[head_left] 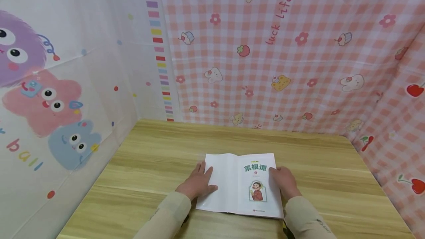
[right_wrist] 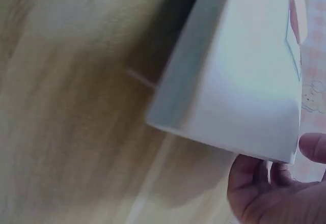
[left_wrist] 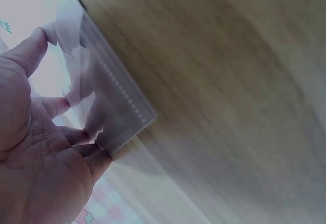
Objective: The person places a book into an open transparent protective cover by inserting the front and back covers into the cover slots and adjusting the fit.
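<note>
An open book (head_left: pixel 221 183) lies on the wooden table. Its left side is blank white, and its right page (head_left: pixel 258 204) carries large green characters above a drawn figure in red. Clear plastic film (left_wrist: pixel 114 89) covers the left side. My left hand (head_left: pixel 196 183) rests on the outer left edge, fingers spread and fingertips touching the film. On the opposite side my right hand (head_left: pixel 286 182) grips the right edge, thumb on top. In the right wrist view its fingers (right_wrist: pixel 247 175) curl under the book's corner, and that side tilts up from the table.
The wooden tabletop (head_left: pixel 159 143) extends around the book on every side. Behind it hangs a pink checked cloth (head_left: pixel 229 91) with cartoon prints, which continues on the right. A white cloth (head_left: pixel 99 121) with cartoon creatures hangs on the left.
</note>
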Action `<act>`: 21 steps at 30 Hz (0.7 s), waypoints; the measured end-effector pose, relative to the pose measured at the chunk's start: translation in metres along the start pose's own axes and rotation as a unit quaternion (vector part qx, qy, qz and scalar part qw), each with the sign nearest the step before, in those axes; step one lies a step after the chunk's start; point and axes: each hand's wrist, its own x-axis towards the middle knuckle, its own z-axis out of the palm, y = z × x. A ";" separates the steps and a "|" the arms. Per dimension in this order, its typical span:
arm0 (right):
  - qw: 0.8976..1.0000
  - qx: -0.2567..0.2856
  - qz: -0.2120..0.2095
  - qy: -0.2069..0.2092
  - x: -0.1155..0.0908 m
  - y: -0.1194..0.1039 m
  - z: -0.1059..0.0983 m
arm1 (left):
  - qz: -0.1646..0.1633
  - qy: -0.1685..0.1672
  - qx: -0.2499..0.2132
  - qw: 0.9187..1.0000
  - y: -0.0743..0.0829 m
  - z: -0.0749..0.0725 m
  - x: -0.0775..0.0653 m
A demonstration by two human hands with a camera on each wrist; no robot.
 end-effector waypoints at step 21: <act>0.996 0.056 -0.038 -0.062 -0.007 -0.031 -0.010 | 0.005 0.002 -0.041 0.999 -0.008 0.002 0.008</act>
